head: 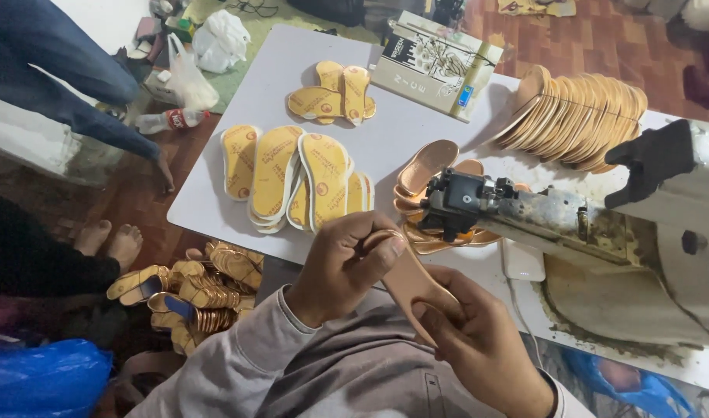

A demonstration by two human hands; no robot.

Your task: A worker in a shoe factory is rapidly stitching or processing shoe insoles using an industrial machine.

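Note:
A tan shoe sole [411, 282] is held in front of my chest by both hands. My left hand [345, 265] grips its upper end, thumb pressed across the rim. My right hand [478, 333] pinches its lower end from below. Just beyond them a worn grey sewing machine arm [525, 213] reaches left over a small stack of tan soles [428, 166] on the white table [277, 85].
Yellow insoles [292, 178] lie fanned on the table, a few more insoles [335, 93] behind them, beside a printed cardboard box [436, 66]. A long row of tan soles [575, 116] stands at the back right. Golden shoe parts [192, 290] are heaped on the floor, near another person's bare feet [110, 244].

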